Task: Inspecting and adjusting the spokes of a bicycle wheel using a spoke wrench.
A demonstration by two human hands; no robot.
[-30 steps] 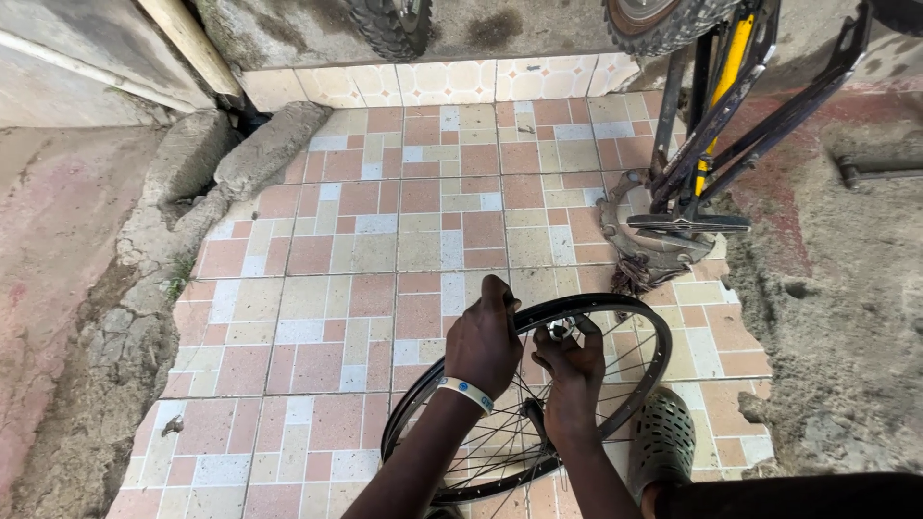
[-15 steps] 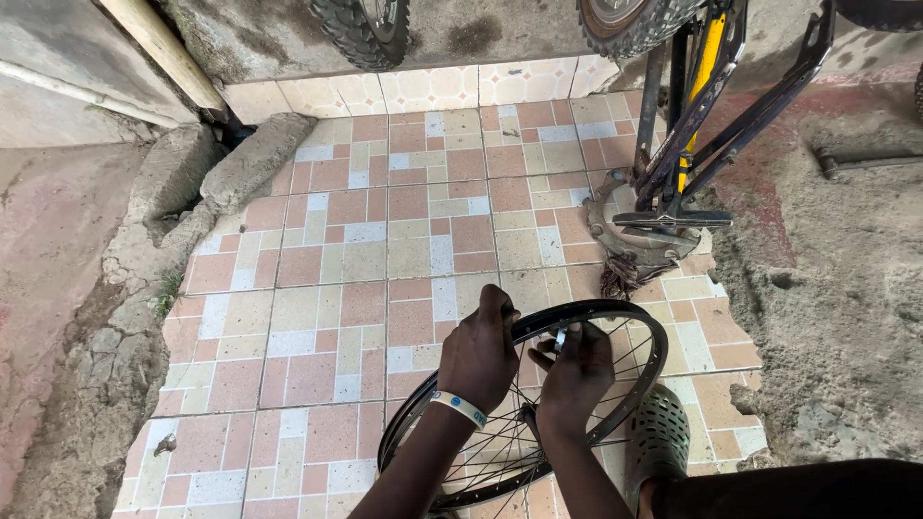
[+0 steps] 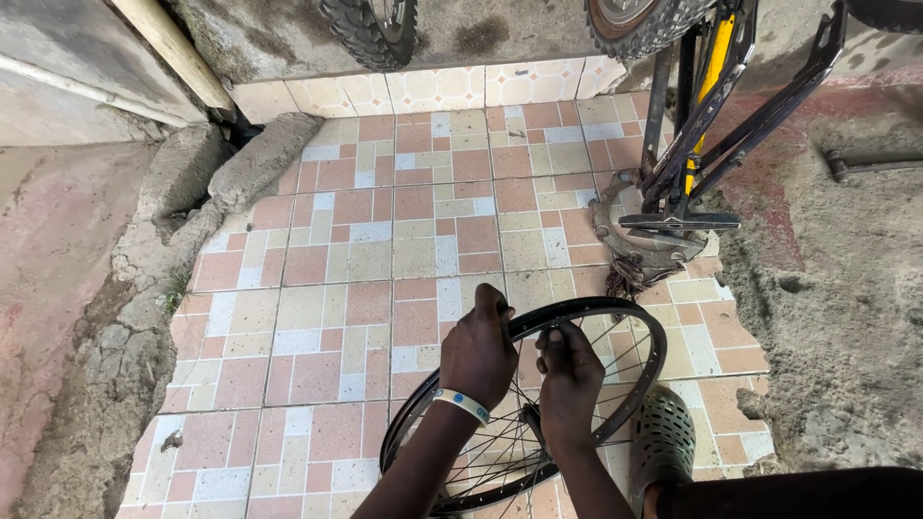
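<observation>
Here, low in the frame right of centre, a bare black bicycle wheel (image 3: 538, 404) stands tilted on the tiled floor (image 3: 385, 240), rim up and spokes fanning down toward the bottom edge. The left hand (image 3: 478, 354), a pale wristband (image 3: 462, 405) on its wrist, has its fingers curled shut over the upper left of the rim. The right hand (image 3: 569, 377) sits just beside it, fingers pinched closed around something small at the spokes; what it is I cannot tell. A dark perforated shoe (image 3: 661, 444) rests against the rim's lower right.

The wheel looks light and stiff, with no tyre on it; the metal rim gives a firm, slightly slick grip, and it is best held at the rim, since the thin spokes would bend or bite into the fingers.

Further up at the right, an upturned bicycle frame (image 3: 711, 115) in black and yellow stands with its chainring (image 3: 639, 231) close to the floor. At the top edge, 2 knobby tyres (image 3: 370, 24) lean near the wall.

Compared with half a second before, the hands sit in much the same place on the rim, and the view has shifted only a little.
</observation>
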